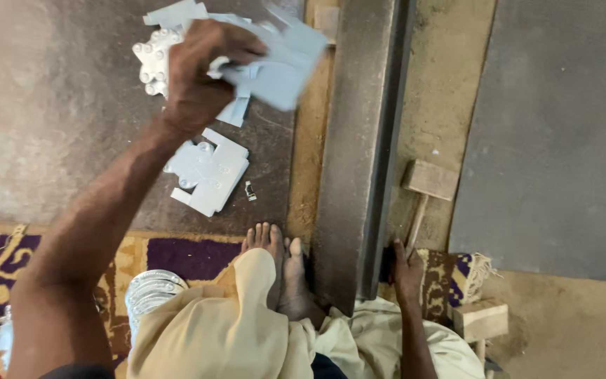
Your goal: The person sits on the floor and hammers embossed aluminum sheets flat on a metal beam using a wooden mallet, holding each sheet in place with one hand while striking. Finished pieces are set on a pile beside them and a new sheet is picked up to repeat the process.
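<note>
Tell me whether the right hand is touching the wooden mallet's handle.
Touching. In the head view the right hand rests on the floor with its fingertips on the lower end of the wooden mallet handle; no gap shows.

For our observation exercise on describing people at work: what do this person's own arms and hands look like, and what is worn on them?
Both arms are bare from upper arm to fingertips, lean and sinewy. The left hand and the right hand wear no gloves, rings, watch or bands that show. Only a dark sleeve edge appears, high on the left arm.
</note>
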Available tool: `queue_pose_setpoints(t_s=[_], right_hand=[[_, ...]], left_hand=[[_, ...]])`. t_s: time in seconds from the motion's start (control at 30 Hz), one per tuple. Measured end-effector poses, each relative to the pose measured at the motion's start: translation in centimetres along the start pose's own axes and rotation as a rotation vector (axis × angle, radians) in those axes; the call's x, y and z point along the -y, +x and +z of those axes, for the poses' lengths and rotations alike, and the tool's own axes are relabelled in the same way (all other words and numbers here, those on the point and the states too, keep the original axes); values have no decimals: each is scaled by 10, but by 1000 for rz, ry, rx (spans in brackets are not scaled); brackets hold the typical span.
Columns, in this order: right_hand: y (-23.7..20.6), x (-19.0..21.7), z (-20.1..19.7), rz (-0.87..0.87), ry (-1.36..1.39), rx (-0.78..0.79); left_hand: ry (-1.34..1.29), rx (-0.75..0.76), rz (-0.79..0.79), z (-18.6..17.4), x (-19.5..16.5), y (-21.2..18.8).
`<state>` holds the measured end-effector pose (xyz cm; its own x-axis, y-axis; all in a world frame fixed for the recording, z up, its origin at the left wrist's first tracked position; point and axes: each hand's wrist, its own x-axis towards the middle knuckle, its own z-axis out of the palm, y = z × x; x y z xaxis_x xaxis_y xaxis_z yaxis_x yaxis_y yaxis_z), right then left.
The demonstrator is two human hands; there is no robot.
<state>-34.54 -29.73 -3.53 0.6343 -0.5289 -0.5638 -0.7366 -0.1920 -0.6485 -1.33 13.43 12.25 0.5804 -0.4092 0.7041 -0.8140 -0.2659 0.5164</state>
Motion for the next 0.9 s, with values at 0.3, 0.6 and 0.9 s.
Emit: queue_pose_setpoints(t_s=[0.3,0.6,0.9], right_hand=[[-3,15,-1,-30,150,-27],[-14,26,4,-87,230,3],[-10,26,11,-79,224,-7]], left_hand=[[555,575,-532,-47,65,-114],[690,479,-936,11,-26,-170],[621,443,-1141,-2,-46,-201]])
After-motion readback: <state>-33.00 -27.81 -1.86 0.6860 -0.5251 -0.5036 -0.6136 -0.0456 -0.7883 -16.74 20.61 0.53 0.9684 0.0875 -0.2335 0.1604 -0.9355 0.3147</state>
